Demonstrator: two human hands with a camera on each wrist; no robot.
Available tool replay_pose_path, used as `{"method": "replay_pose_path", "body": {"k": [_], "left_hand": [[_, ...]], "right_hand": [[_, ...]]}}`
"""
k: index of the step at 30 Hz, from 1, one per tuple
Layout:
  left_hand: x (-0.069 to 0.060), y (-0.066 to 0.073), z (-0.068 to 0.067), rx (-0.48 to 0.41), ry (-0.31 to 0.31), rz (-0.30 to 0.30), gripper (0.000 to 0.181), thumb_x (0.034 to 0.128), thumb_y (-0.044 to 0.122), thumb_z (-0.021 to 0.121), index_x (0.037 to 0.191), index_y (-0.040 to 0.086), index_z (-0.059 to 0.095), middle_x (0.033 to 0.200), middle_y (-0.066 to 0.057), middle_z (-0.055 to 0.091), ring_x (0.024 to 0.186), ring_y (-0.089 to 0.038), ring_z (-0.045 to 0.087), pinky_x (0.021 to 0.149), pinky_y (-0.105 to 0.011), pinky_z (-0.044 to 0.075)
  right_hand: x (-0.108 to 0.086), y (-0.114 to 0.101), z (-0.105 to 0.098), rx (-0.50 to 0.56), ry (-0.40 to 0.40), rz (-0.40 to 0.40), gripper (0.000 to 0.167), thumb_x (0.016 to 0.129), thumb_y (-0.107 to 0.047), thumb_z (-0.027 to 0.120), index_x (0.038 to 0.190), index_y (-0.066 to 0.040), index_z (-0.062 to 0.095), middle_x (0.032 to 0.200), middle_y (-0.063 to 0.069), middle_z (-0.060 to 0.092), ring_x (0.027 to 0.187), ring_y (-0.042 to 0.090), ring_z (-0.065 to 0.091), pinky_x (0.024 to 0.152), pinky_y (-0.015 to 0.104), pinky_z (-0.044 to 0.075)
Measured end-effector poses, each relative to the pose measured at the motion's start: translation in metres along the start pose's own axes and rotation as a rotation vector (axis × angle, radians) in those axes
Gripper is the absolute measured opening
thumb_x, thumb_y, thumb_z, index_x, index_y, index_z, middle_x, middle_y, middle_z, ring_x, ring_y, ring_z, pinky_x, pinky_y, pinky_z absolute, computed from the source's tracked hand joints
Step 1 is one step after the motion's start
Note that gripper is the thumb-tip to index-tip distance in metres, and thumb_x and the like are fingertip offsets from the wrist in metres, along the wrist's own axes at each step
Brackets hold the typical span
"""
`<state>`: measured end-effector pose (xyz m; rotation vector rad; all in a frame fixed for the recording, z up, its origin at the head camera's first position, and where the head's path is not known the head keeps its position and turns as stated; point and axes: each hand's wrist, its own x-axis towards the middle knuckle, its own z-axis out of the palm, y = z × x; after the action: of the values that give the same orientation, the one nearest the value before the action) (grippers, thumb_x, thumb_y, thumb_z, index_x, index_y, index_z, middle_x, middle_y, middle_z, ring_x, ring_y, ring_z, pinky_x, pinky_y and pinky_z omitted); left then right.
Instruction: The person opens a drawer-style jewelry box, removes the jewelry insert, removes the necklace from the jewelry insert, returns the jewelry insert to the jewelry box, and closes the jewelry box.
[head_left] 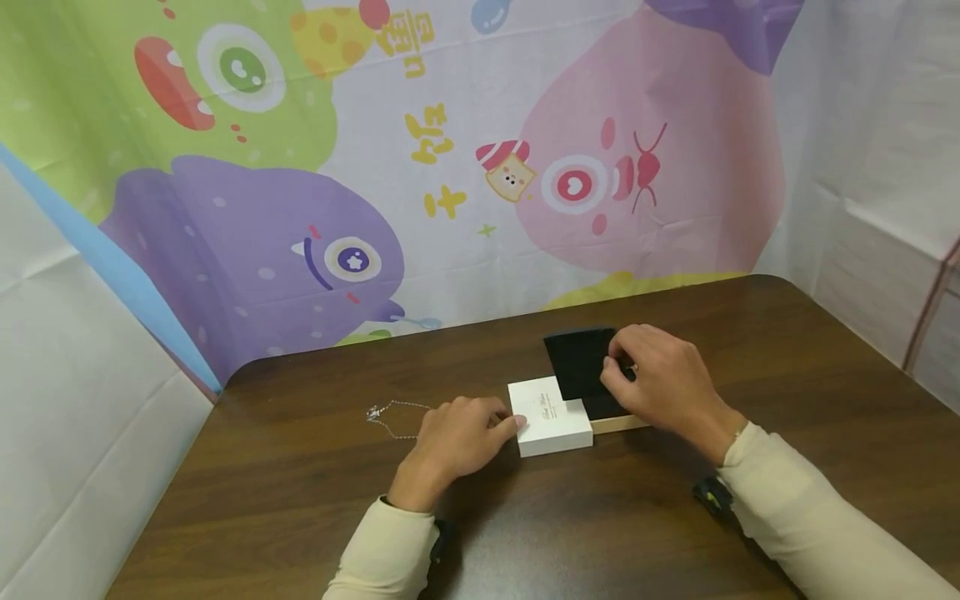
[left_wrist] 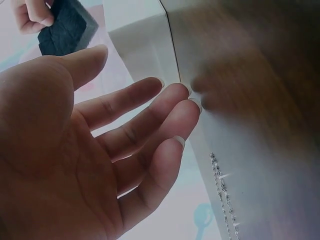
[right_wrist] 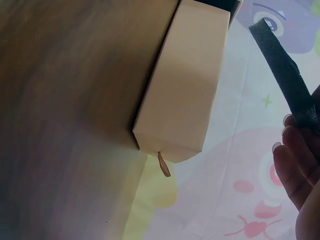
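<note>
A white box cover (head_left: 546,417) with gold lettering lies on the table, its tan inner drawer (right_wrist: 182,80) pulled out to the right. A small brown ribbon tab (right_wrist: 164,165) sticks out of the drawer's end. My right hand (head_left: 663,379) pinches a black padded insert (head_left: 581,362) by its edge and holds it tilted above the drawer. At the cover's left side, my left hand (head_left: 461,437) has loosely bent fingers, the thumb by the cover's edge; whether it touches cannot be told. A silver chain necklace (head_left: 393,418) lies left of that hand, partly hidden behind it.
The dark wooden table (head_left: 300,517) runs back to a hanging cloth (head_left: 465,275) printed with cartoon monsters. Pale cloth walls stand at the left and right. Dark straps (head_left: 712,496) sit on both wrists.
</note>
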<state>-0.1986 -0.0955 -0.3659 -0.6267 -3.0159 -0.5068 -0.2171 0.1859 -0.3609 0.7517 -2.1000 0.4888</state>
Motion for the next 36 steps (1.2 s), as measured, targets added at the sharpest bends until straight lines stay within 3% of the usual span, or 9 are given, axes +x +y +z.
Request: {"method": "replay_pose_path", "body": {"k": [23, 36], "left_hand": [[-0.0007, -0.0007, 0.0012, 0.003, -0.01, -0.003, 0.033, 0.0968, 0.052, 0.06, 0.104, 0.024, 0.077, 0.087, 0.012, 0.071, 0.075, -0.014, 0.065, 0.058, -0.037, 0.044], [-0.0002, -0.004, -0.0016, -0.003, -0.03, -0.021, 0.035, 0.0977, 0.052, 0.059, 0.106, 0.023, 0.077, 0.071, 0.016, 0.06, 0.063, -0.009, 0.054, 0.055, -0.035, 0.041]], "right_hand": [[-0.0022, 0.0058, -0.0004, -0.007, 0.019, 0.043, 0.008, 0.078, -0.011, 0.062, 0.072, -0.013, 0.057, 0.064, -0.005, 0.049, 0.057, 0.008, 0.042, 0.048, 0.03, 0.038], [-0.002, 0.0065, -0.0025, -0.015, -0.005, 0.068, 0.01, 0.078, -0.011, 0.061, 0.071, -0.014, 0.055, 0.063, -0.005, 0.046, 0.056, 0.009, 0.041, 0.048, 0.03, 0.036]]}}
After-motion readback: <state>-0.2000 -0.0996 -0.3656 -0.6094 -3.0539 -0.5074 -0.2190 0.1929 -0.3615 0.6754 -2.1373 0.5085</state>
